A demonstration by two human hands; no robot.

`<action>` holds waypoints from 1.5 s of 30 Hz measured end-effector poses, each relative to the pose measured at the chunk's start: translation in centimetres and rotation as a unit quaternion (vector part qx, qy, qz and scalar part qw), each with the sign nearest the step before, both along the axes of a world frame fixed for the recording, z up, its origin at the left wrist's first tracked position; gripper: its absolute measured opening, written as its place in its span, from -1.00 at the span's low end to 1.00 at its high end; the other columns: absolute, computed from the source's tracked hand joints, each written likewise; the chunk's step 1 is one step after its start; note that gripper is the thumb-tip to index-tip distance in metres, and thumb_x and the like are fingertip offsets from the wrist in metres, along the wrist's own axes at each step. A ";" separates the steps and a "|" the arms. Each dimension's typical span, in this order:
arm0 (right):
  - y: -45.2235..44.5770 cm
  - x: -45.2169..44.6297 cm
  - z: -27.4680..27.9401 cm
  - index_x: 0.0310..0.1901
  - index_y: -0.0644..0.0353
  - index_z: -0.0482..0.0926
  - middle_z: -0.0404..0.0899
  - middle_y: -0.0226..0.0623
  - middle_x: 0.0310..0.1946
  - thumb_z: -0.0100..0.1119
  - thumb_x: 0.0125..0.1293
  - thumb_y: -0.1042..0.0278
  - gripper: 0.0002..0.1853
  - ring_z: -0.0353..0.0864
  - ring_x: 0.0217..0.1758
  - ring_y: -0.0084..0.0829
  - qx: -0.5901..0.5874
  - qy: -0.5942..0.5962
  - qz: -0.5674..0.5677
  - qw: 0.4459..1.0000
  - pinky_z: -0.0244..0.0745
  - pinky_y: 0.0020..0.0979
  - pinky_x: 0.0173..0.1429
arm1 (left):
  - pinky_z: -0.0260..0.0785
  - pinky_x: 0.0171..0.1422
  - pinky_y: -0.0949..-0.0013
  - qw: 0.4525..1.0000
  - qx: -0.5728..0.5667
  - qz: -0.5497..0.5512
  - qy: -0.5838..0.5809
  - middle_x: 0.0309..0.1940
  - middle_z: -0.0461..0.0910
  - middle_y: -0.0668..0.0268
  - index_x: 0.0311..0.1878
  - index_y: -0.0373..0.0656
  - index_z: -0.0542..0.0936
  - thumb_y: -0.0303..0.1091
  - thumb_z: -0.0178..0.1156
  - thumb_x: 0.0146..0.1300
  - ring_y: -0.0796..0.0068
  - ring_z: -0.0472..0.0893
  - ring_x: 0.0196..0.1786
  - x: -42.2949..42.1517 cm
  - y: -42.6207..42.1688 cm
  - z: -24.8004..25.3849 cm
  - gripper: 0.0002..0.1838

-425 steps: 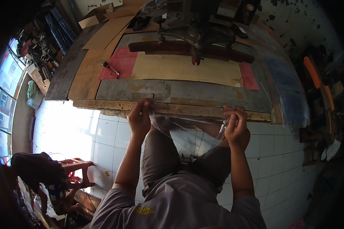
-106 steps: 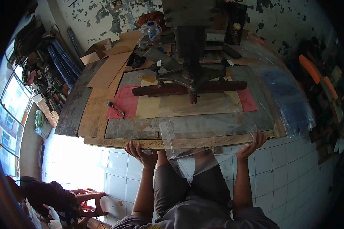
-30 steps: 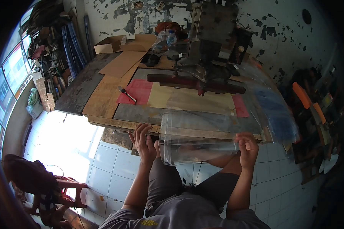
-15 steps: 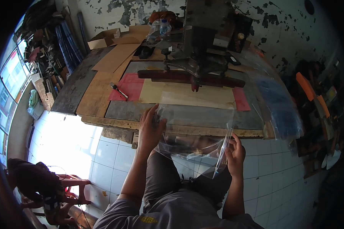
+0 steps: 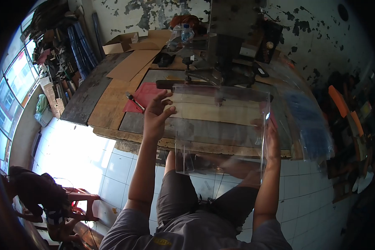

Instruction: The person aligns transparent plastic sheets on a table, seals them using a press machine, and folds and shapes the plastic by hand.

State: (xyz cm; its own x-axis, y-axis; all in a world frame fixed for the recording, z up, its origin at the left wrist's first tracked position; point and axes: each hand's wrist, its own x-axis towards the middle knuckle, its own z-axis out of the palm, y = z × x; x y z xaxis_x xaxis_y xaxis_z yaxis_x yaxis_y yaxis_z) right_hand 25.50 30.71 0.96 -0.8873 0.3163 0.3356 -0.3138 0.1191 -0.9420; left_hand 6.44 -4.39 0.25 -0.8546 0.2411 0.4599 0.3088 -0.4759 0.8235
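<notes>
Clear plastic sheet (image 5: 221, 137) upright in the air, in front of the press (image 5: 223, 48). Left hand (image 5: 155, 121) was at its left edge, grip loosely curled, thumb and fingers parted; could not tell whether it pinched. Right hand (image 5: 273, 141) had its grip closed on the right edge, fingers showing through the plastic. On the surface (image 5: 109, 104), blue plastic (image 5: 307, 125) lay right of the press, red sheet (image 5: 148, 93) front-left; bottle (image 5: 186, 34) stood behind-left.
</notes>
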 end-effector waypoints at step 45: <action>-1.2 -1.3 -2.9 0.51 0.26 0.42 0.74 -0.35 -0.17 0.31 0.49 0.23 -0.37 0.73 -0.07 -0.54 -0.030 -0.040 -0.056 0.997 0.55 -0.45 0.13 | 0.37 -0.16 0.47 0.958 -0.198 0.204 0.027 -0.40 0.65 0.40 -0.11 -0.29 0.76 -0.27 0.22 0.56 0.65 0.53 -0.34 2.4 1.7 -1.5 -0.73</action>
State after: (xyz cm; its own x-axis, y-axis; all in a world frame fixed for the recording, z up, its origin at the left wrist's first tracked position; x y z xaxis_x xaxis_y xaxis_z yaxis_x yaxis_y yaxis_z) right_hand 24.24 29.56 -1.92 -0.8685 0.4327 0.2418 -0.2244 0.0918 -0.9702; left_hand 8.82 -2.70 -1.25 -0.8925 0.0578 0.4474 0.4498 0.0404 0.8922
